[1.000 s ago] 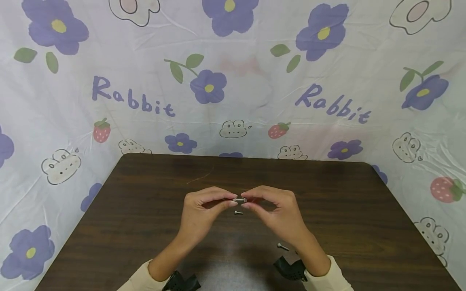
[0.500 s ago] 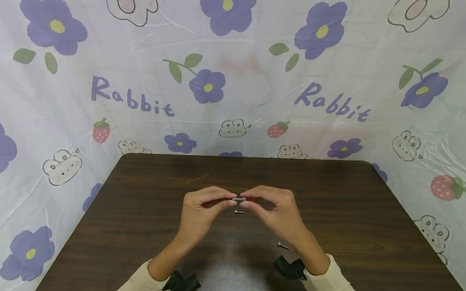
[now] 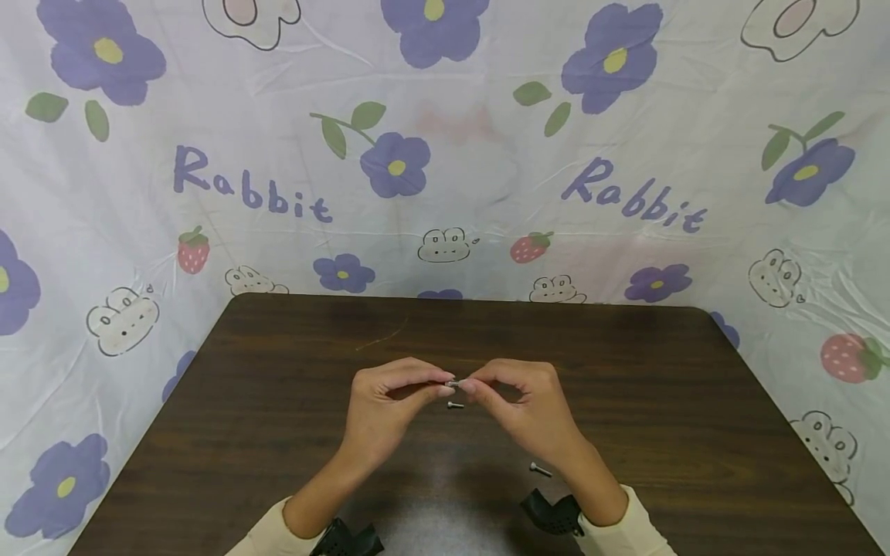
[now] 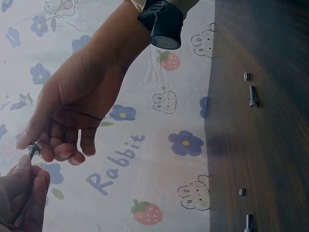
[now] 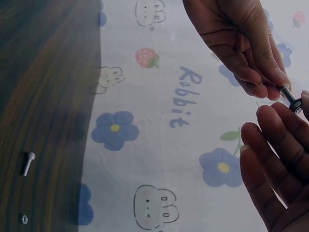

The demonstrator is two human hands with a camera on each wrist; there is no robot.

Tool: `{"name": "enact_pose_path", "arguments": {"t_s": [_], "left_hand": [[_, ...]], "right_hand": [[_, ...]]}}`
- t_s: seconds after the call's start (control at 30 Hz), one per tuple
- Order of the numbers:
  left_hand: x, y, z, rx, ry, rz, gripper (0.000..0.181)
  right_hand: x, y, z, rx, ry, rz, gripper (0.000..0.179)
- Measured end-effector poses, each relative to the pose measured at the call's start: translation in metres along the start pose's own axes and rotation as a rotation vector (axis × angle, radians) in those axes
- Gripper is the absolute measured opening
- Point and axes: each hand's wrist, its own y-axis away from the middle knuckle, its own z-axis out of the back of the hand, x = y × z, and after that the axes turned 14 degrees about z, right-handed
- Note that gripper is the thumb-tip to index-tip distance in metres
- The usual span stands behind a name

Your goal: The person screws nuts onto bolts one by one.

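Observation:
Near the middle of the head view, my left hand (image 3: 382, 405) and right hand (image 3: 531, 398) meet fingertip to fingertip at a small metal bolt (image 3: 453, 384), raised above the table. Left thumb and forefinger pinch one end of its threaded shank, as the right wrist view shows. My right thumb and forefinger pinch the other end, where a wider ring-like part (image 5: 296, 105) sits; I cannot tell whether it is a nut or the bolt's head. The other right fingers are spread out. Below the hands, a loose bolt (image 3: 455, 405) lies on the table.
Another loose bolt (image 3: 540, 469) lies by my right forearm on the dark wooden table (image 3: 292, 332). Two small nuts, one nut (image 4: 247, 76) and another nut (image 4: 242, 192), lie near the bolts. A printed cloth (image 3: 473, 177) hangs behind and around the table.
My right fingertips have shifted slightly left and down, closer to the left ones, covering the bolt's wider right end, so less of the bolt shows. My left hand has barely moved.

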Motion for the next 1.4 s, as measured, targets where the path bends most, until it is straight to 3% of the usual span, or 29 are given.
{"name": "enact_pose_path", "arguments": {"t_s": [0.33, 0.53, 0.63, 0.73, 1.1, 1.4], "left_hand": [[-0.0002, 0.0001, -0.0005, 0.001, 0.001, -0.008, 0.013], [-0.0021, -0.0007, 0.0002, -0.021, -0.022, 0.0, 0.013], [-0.0027, -0.0012, 0.0011, -0.031, -0.039, 0.0, 0.013], [-0.0025, -0.0016, 0.0016, -0.035, -0.042, 0.003, 0.013], [-0.0016, -0.0018, 0.0021, -0.024, -0.024, -0.002, 0.014], [-0.0017, -0.001, 0.0015, -0.037, -0.031, 0.023, 0.012]], "right_hand": [[0.0024, -0.0012, -0.0004, 0.002, 0.027, -0.043, 0.027], [0.0041, -0.0014, 0.0045, -0.008, 0.042, -0.058, 0.014], [0.0048, -0.0022, 0.0069, -0.004, 0.025, -0.02, 0.031], [0.0048, -0.0026, 0.0076, -0.003, 0.013, 0.017, 0.037], [0.0026, -0.0024, 0.0061, -0.042, 0.019, 0.064, 0.028], [0.0022, -0.002, 0.0047, -0.036, 0.021, 0.043, 0.022]]}}
